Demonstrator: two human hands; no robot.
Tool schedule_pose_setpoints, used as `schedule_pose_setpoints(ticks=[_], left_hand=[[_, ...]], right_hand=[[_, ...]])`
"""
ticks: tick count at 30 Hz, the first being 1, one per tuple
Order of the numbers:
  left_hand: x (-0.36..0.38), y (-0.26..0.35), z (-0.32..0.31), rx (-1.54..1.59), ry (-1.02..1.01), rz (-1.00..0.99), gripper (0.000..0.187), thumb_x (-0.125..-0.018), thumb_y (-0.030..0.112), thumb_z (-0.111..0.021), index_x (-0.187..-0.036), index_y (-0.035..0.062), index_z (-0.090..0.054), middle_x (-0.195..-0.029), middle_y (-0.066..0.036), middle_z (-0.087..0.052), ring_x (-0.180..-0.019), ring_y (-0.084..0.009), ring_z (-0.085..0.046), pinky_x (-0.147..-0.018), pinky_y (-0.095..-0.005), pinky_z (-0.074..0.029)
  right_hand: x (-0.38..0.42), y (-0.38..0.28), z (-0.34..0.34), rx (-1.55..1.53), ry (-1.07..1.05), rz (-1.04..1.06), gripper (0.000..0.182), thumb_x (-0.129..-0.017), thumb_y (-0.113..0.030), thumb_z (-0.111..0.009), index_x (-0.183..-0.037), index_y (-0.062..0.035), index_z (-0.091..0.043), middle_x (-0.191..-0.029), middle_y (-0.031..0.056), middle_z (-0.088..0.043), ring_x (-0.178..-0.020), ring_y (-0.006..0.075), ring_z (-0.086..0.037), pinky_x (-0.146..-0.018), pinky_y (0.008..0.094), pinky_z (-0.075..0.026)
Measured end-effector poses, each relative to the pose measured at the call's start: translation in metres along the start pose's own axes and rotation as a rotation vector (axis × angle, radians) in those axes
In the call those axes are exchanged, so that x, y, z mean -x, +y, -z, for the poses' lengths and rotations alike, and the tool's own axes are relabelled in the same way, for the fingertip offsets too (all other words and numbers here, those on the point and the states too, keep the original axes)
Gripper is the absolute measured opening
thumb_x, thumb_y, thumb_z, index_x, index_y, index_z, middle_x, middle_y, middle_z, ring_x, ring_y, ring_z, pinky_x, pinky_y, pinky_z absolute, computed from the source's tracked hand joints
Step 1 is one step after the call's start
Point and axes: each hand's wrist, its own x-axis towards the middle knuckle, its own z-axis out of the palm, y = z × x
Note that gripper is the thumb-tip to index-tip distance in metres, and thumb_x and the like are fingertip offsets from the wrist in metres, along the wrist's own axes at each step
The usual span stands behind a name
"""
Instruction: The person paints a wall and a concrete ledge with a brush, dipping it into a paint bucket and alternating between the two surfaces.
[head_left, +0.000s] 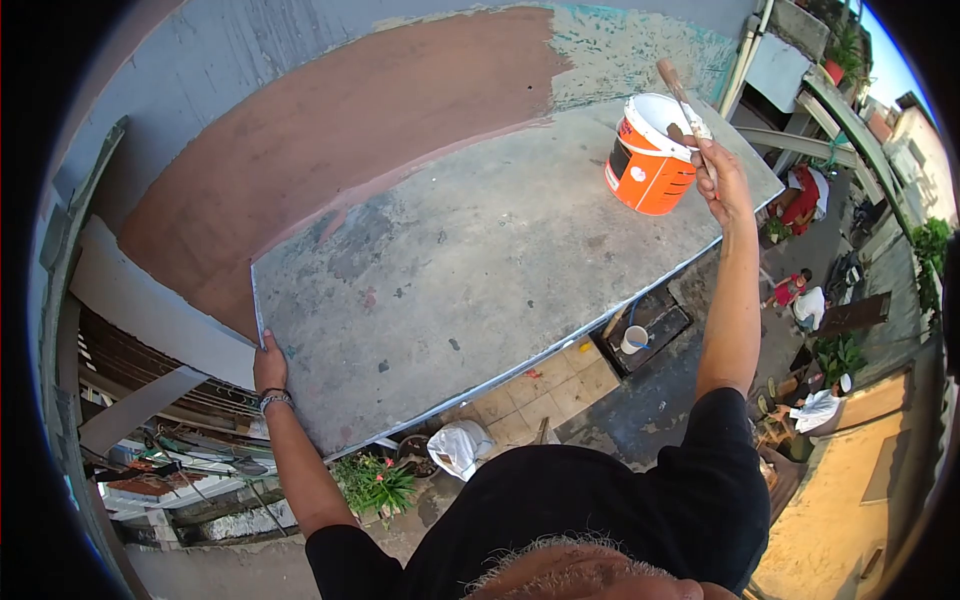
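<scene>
My right hand (722,182) is closed around a paintbrush (690,105), which is tilted with its brown end pointing up and away. The brush is over the near right side of an orange paint bucket (650,180) with a white rim. The bucket stands upright near the right end of a grey concrete slab (480,250); its contents are mostly hidden. At the slab's left end, my left hand (270,368) grips the edge, fingers wrapped over it. Behind the slab, the wall (370,120) is coated reddish brown, with a bare, patchy area (640,55) at its right.
The slab's front edge drops to a lower ground level. Down there are a white bag (460,448), a flowering plant (378,485) and a white pail (634,340). Several people are below at the right, one in white (816,410). Pipes (748,55) run up beside the wall.
</scene>
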Motion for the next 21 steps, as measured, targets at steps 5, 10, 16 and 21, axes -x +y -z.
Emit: schedule_pose_setpoints(ticks=[5, 10, 16, 21], left_hand=[[0.001, 0.001, 0.0, -0.004, 0.001, 0.02, 0.075, -0.097, 0.057, -0.029, -0.126, -0.0067, -0.056, -0.126, -0.03, -0.056, -0.12, -0.0449, -0.051, -0.1, -0.0464, -0.04], [0.012, 0.007, 0.004, 0.018, 0.056, 0.017, 0.082, -0.096, 0.062, -0.029, -0.121, -0.0104, -0.057, -0.12, -0.033, -0.058, -0.117, -0.0465, -0.053, -0.099, -0.0475, -0.042], [0.014, 0.017, 0.01, -0.009, 0.027, 0.06, 0.078, -0.096, 0.061, -0.028, -0.123, -0.0063, -0.057, -0.121, -0.029, -0.059, -0.115, -0.0454, -0.054, -0.097, -0.0494, -0.043], [0.013, 0.013, 0.008, -0.006, 0.036, 0.054, 0.079, -0.095, 0.062, -0.027, -0.12, -0.0061, -0.057, -0.119, -0.03, -0.06, -0.114, -0.0457, -0.055, -0.096, -0.0499, -0.043]], right_hand=[[-0.012, 0.033, -0.088, 0.033, -0.091, -0.145, 0.025, -0.093, -0.024, -0.059, -0.1, -0.0004, -0.061, -0.077, -0.0003, -0.054, -0.049, 0.0026, -0.04, -0.039, 0.0182, -0.028], [-0.079, 0.127, -0.125, 0.142, 0.005, -0.315, 0.021, -0.092, -0.022, -0.061, -0.085, -0.0031, -0.057, -0.068, 0.0, -0.051, -0.048, 0.0046, -0.039, -0.038, 0.0208, -0.028], [-0.17, 0.202, -0.134, 0.378, 0.185, -0.314, 0.019, -0.089, -0.017, -0.06, -0.078, -0.0021, -0.056, -0.062, 0.0017, -0.051, -0.045, 0.0106, -0.044, -0.037, 0.0267, -0.03], [-0.206, 0.226, -0.14, 0.659, 0.305, -0.314, 0.024, -0.085, -0.02, -0.061, -0.073, 0.001, -0.061, -0.058, 0.0071, -0.057, -0.044, 0.0164, -0.053, -0.039, 0.0331, -0.038]])
